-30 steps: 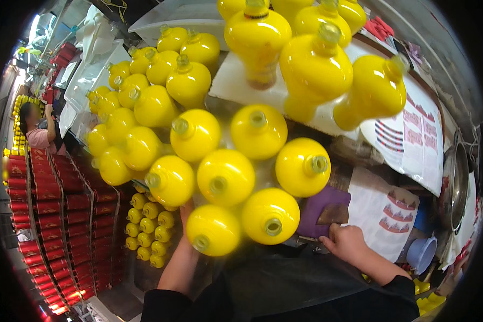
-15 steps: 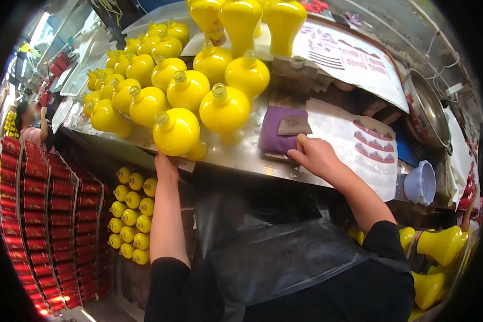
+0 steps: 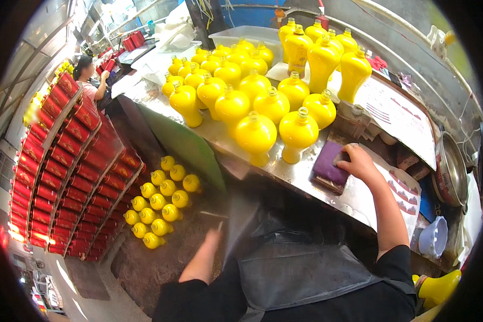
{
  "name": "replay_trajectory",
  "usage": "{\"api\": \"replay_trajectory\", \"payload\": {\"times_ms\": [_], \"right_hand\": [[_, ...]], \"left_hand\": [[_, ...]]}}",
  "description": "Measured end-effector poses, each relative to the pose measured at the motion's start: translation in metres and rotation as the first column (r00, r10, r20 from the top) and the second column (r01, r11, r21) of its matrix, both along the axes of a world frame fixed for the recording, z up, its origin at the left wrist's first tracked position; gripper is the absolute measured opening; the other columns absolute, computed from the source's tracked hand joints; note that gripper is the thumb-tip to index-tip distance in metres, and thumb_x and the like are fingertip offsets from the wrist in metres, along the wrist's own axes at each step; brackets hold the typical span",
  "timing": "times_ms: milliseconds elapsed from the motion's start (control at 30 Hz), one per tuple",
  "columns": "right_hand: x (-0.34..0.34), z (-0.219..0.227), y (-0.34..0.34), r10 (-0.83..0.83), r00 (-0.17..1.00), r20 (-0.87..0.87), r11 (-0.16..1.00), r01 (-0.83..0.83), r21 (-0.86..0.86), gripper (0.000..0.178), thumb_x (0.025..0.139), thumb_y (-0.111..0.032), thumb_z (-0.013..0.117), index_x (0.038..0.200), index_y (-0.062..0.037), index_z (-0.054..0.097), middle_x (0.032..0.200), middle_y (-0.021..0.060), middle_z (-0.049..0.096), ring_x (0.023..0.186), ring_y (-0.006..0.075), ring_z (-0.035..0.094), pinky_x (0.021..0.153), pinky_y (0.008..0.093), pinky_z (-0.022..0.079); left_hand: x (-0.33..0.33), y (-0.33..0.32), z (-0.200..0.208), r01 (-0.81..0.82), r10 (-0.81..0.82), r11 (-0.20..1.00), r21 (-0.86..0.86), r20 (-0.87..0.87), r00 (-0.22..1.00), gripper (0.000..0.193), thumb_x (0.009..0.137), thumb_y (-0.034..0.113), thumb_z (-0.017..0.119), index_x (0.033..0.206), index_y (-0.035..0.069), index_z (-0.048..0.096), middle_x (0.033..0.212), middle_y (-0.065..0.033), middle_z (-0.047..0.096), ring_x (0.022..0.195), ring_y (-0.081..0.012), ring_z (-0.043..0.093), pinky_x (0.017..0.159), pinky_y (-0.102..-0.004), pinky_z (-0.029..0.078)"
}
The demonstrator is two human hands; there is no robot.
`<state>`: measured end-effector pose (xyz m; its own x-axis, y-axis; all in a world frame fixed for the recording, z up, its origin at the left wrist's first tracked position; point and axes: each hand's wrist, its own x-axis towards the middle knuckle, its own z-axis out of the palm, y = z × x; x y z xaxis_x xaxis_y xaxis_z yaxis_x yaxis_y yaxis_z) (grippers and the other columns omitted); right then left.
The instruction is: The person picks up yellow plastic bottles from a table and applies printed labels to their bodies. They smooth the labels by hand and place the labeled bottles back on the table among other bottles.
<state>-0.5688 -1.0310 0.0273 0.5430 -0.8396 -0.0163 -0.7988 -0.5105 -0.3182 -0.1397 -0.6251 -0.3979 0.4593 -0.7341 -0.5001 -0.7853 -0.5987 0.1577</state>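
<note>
My right hand [image 3: 358, 162] is closed round a flat grey scraper [image 3: 340, 158], partly hidden by the fingers, on a purple cloth-covered pad [image 3: 327, 166] at the table's front edge. Smeared by motion, my left hand [image 3: 213, 240] hangs below the table edge, over the floor; its fingers are unclear. Glossy yellow bottles with open clear necks crowd the metal table, the nearest being a front bottle [image 3: 256, 134] and one beside it [image 3: 298, 130]. Right of the pad lies a white sheet [image 3: 383, 196] with printed reddish arched decals [image 3: 403, 192].
More yellow bottles [image 3: 168, 188] stand on the floor at left. Beyond them rises a tall stack of red boxes [image 3: 75, 177]. A pale blue bucket [image 3: 433, 237] and a metal pan [image 3: 452, 169] are at right. At far left another person [image 3: 88, 80] works.
My left hand has dropped away from the front bottle, down and toward me. My right hand has closed on the grey scraper on the pad. The view has swung left.
</note>
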Motion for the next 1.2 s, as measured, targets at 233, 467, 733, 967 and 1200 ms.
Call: {"api": "replay_trajectory", "payload": {"times_ms": [233, 467, 733, 967, 1200], "right_hand": [[-0.013, -0.005, -0.001, -0.014, 0.984, 0.175, 0.999, 0.008, 0.034, 0.041, 0.082, -0.017, 0.08, 0.118, -0.006, 0.064, 0.11, 0.0188, 0.068, 0.106, 0.0389, 0.065, 0.092, 0.0442, 0.052], [-0.013, -0.011, -0.002, 0.136, 0.978, 0.158, 0.986, -0.118, -0.118, 0.045, 0.078, -0.02, 0.085, 0.114, -0.006, 0.062, 0.096, 0.0184, 0.062, 0.096, 0.0402, 0.061, 0.084, 0.0481, 0.05], [-0.018, -0.008, -0.026, 0.284, 0.945, 0.163, 0.956, -0.291, 0.02, 0.052, 0.075, -0.024, 0.086, 0.117, -0.0059, 0.061, 0.1, 0.0146, 0.058, 0.093, 0.0352, 0.057, 0.081, 0.0466, 0.044], [-0.005, 0.003, -0.022, 0.218, 0.974, 0.066, 0.972, -0.223, 0.077, 0.054, 0.076, -0.026, 0.086, 0.12, -0.0067, 0.061, 0.102, 0.0145, 0.061, 0.096, 0.0346, 0.057, 0.084, 0.0452, 0.045], [-0.008, -0.012, -0.009, 0.169, 0.985, 0.035, 0.985, -0.168, -0.027, 0.049, 0.078, -0.021, 0.084, 0.117, -0.007, 0.058, 0.102, 0.0161, 0.06, 0.099, 0.0369, 0.058, 0.085, 0.0463, 0.045]], "left_hand": [[-0.061, 0.06, 0.022, -0.557, 0.626, 0.778, 0.291, -0.435, 0.647, 0.037, 0.102, 0.017, 0.054, 0.138, 0.015, 0.063, 0.115, -0.0202, 0.071, 0.101, -0.0348, 0.071, 0.082, -0.0456, 0.057], [-0.059, 0.005, 0.056, -0.541, 0.601, 0.796, 0.272, -0.463, 0.652, 0.037, 0.102, 0.017, 0.055, 0.137, 0.015, 0.064, 0.115, -0.0202, 0.071, 0.101, -0.0344, 0.071, 0.082, -0.0454, 0.057], [-0.058, -0.106, 0.053, -0.528, 0.611, 0.791, 0.31, -0.44, 0.658, 0.036, 0.102, 0.017, 0.055, 0.137, 0.015, 0.064, 0.116, -0.0202, 0.072, 0.101, -0.034, 0.071, 0.083, -0.0451, 0.057], [-0.05, -0.186, 0.064, -0.48, 0.528, 0.845, 0.234, -0.498, 0.687, 0.036, 0.102, 0.017, 0.056, 0.137, 0.015, 0.064, 0.117, -0.0202, 0.072, 0.101, -0.0336, 0.071, 0.083, -0.0449, 0.057], [-0.049, -0.265, 0.071, -0.381, 0.29, 0.923, -0.054, -0.553, 0.781, 0.036, 0.102, 0.017, 0.056, 0.136, 0.014, 0.065, 0.117, -0.0201, 0.072, 0.102, -0.0333, 0.071, 0.083, -0.0447, 0.057]]}}
